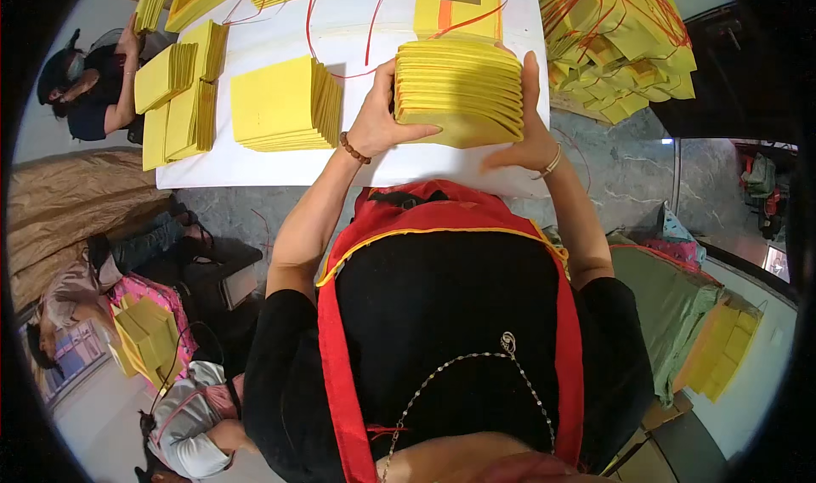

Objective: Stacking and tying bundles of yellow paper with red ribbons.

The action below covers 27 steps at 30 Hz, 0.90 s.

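Note:
Between my two hands a thick stack of yellow paper packets [459, 92] stands near the table's front edge, its folded edges fanned in layers. My left hand [378, 117] grips its left side, thumb laid across the front. Against the right side presses my right hand [531, 134], fingers stretched up along the edge; its thumb is a little blurred. Just behind lies a yellow packet with a window cut-out [459, 15] and an orange-red strip. To the left of my left hand sits another fanned stack of yellow packets [276, 105].
More yellow stacks [174, 83] fill the white table's [255, 173] left side. Red ribbons [374, 24] trail over the top. A large heap of tied yellow packets [620, 49] is at the right. Across the left side, a person [93, 92] holds a yellow stack; others sit lower left.

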Motion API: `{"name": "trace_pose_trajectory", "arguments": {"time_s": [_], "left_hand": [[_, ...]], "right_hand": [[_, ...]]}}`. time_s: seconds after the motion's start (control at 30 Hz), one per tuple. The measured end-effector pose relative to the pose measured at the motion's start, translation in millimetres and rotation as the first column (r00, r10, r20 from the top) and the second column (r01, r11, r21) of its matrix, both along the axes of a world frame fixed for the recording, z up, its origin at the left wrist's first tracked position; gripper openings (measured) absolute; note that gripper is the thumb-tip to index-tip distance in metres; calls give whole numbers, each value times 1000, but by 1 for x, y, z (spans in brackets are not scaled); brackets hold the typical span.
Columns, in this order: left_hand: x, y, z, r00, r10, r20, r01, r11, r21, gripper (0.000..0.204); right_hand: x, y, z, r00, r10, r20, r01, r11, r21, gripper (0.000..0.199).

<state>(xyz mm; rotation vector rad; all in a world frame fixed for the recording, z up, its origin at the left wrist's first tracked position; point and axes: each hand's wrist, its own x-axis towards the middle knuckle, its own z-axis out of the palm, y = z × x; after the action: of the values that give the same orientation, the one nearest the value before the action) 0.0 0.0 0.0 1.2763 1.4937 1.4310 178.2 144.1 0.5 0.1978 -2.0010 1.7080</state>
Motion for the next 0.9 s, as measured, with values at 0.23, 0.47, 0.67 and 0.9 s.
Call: {"name": "trace_pose_trajectory", "arguments": {"time_s": [0.23, 0.47, 0.67, 0.9], "left_hand": [[-13, -8, -76, 987, -140, -81, 119, 967, -223, 84], [-5, -14, -99, 997, -69, 46, 77, 971, -227, 86], [-7, -18, -99, 996, -37, 78, 60, 947, -314, 82], [-10, -17, -47, 984, -166, -60, 128, 907, -402, 89]], "right_hand": [[-19, -13, -62, 926, -266, 267, 246, 963, 107, 125], [-14, -6, -91, 887, -292, 359, 29, 810, 586, 111], [-20, -15, -86, 827, -179, 533, 193, 981, 29, 96], [-34, -12, -50, 863, -111, 493, 203, 969, -138, 91]]}}
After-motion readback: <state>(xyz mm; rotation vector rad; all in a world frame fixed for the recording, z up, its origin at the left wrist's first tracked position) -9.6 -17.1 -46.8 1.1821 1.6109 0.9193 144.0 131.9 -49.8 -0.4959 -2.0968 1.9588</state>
